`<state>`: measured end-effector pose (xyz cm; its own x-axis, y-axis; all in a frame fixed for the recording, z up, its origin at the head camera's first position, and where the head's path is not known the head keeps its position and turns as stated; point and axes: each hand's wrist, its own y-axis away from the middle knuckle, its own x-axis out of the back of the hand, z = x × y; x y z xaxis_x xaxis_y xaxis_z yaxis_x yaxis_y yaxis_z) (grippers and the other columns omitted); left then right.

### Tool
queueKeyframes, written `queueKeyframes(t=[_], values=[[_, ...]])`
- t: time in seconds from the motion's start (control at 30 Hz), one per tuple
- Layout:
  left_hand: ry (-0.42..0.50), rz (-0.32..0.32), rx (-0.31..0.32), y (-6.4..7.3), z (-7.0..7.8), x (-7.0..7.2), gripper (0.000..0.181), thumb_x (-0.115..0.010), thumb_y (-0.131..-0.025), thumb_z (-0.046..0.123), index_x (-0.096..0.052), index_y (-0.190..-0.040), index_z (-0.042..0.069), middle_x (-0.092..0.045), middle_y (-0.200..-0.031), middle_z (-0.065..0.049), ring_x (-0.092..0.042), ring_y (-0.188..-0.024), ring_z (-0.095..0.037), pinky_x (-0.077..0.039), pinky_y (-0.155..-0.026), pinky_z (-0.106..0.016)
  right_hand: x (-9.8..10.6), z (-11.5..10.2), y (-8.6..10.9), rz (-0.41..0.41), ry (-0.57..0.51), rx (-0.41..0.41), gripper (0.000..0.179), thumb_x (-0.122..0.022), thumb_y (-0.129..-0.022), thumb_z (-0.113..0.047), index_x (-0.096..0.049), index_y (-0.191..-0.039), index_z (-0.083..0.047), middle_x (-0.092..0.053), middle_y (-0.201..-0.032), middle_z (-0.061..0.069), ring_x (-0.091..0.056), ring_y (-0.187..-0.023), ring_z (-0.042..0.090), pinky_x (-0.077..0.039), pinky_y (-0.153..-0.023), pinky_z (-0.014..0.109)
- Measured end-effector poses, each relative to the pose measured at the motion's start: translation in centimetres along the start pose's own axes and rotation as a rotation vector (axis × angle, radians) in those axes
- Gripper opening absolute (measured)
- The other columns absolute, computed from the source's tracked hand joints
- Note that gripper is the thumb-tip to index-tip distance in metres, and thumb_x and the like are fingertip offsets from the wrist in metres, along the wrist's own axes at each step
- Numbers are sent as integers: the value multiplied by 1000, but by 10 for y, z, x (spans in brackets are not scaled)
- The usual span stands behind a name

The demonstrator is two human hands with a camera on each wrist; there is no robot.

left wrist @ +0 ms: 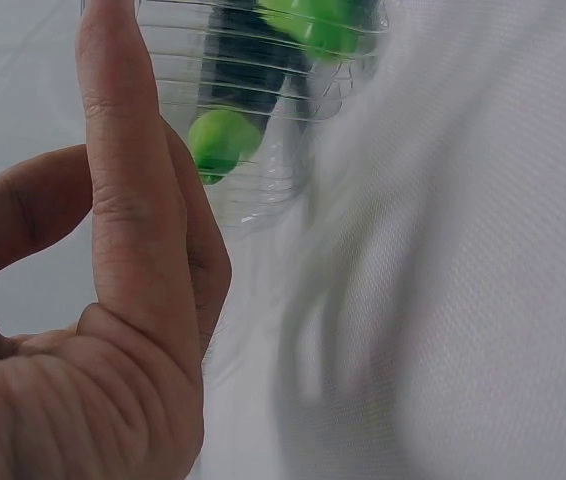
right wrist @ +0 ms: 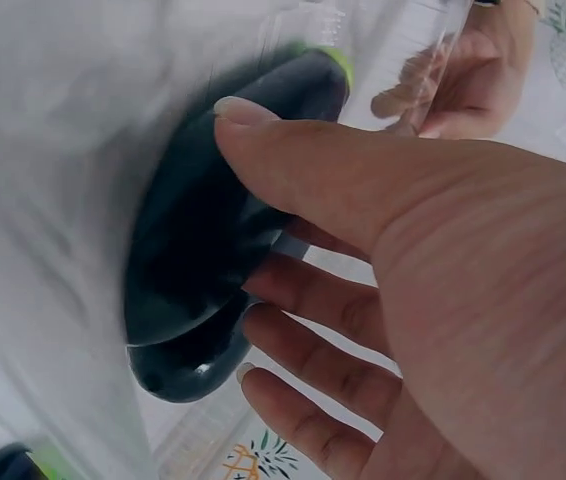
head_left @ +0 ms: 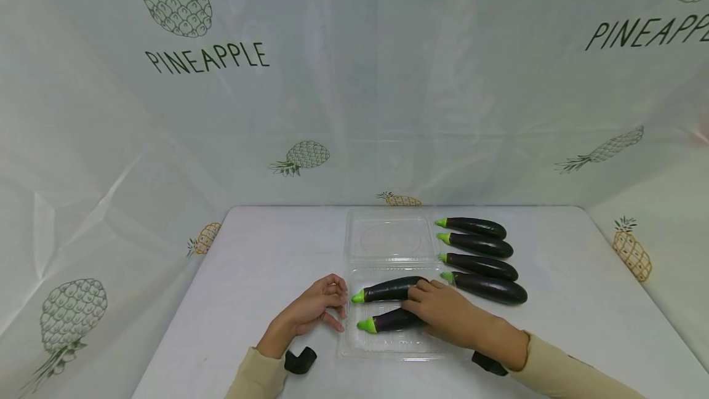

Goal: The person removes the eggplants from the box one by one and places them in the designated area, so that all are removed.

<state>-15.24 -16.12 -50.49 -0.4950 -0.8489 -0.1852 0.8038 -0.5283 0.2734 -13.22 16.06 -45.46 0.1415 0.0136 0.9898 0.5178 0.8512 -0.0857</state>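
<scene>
A clear plastic clamshell box (head_left: 354, 350) lies opened out, its lid (head_left: 392, 219) folded back towards the far edge. Two dark eggplants with green stem ends are in its near half, a farther eggplant (head_left: 388, 290) and a nearer eggplant (head_left: 394, 320). My right hand (head_left: 445, 316) grips the nearer one around its right part; in the right wrist view the thumb (right wrist: 303, 165) lies along one side and the fingers curl at the other. By the box's left wall is my left hand (head_left: 317, 308), fingers loosely bent and holding nothing.
Several more eggplants (head_left: 482, 265) lie in a column to the right of the box, stems pointing left. Black pieces (head_left: 301, 360) show at both wrists. Behind the white table (head_left: 249, 276) hangs a pale sheet (head_left: 354, 109) with pineapple prints.
</scene>
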Motion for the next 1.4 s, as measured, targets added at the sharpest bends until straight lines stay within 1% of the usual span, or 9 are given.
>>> queueKeyframes(t=[0.07, 0.3, 0.43, 0.57, 0.8, 0.9, 1.0, 1.17, 1.4], values=[[-1, 1, 1, -1, 0, 0, 16, -54, -103, -3, -46, -116, 3, -56, -93, -5, -62, -77, -16, -65, -61, -33, 0, -1, 0, 3, 0, 4, 51, -98, -74, -26, -73, -117, -15, -68, -108, -2, -63, -103, 19, -60, -91, 36], [5, 6, 0, -1, -1, -1, 15, -54, -103, -2, -47, -114, 4, -56, -92, -5, -62, -76, -17, -65, -60, -33, -3, -2, 3, -23, -9, 9, 52, -99, -71, -26, -72, -114, -18, -71, -108, -3, -63, -105, 19, -59, -89, 36], [5, 8, 5, -1, -1, -1, 15, -54, -103, -2, -47, -114, 5, -56, -92, -4, -62, -76, -17, -65, -60, -33, -6, -3, 4, -9, 9, 17, 52, -99, -71, -26, -72, -114, -18, -71, -108, -3, -64, -105, 19, -59, -89, 35], [1, 4, 5, -1, -1, 0, 15, -54, -103, -2, -47, -114, 4, -56, -92, -4, -62, -76, -17, -65, -61, -33, -3, -3, 6, 11, 18, 13, 52, -99, -71, -26, -73, -115, -17, -71, -108, -3, -64, -105, 19, -59, -90, 36], [0, 2, 2, -2, -1, 0, 15, -54, -103, -2, -47, -115, 3, -56, -92, -4, -62, -76, -16, -65, -61, -34, 15, -2, 12, 27, 9, -36, 54, -97, -74, -26, -74, -121, -15, -69, -110, -3, -64, -106, 20, -60, -92, 37], [5, 1, 0, -1, -1, 1, 15, -55, -103, -2, -47, -115, 3, -56, -92, -5, -62, -76, -17, -65, -61, -34, 23, 1, 17, 41, -24, -66, 54, -96, -75, -24, -73, -124, -14, -69, -113, -2, -64, -109, 21, -60, -95, 40], [0, 1, 2, -2, -1, 1, 15, -54, -103, -3, -47, -116, 3, -56, -92, -5, -62, -77, -16, -65, -61, -33, 30, 3, 22, 58, -37, -90, 55, -95, -76, -22, -73, -125, -14, -70, -116, 0, -64, -111, 22, -60, -96, 43], [-6, 4, 6, -1, 1, 0, 16, -54, -103, -2, -46, -117, 2, -56, -93, -5, -62, -77, -16, -65, -61, -33, 43, 7, 28, 60, -43, -140, 56, -95, -76, -20, -73, -127, -15, -71, -118, 1, -65, -114, 25, -59, -99, 47], [-10, 6, 8, -1, 0, 0, 15, -55, -104, -1, -47, -116, 3, -56, -92, -5, -62, -77, -16, -65, -62, -33, 50, 17, 41, 128, -37, -168, 58, -97, -73, -17, -75, -126, -14, -70, -115, -2, -65, -112, 25, -60, -96, 47]])
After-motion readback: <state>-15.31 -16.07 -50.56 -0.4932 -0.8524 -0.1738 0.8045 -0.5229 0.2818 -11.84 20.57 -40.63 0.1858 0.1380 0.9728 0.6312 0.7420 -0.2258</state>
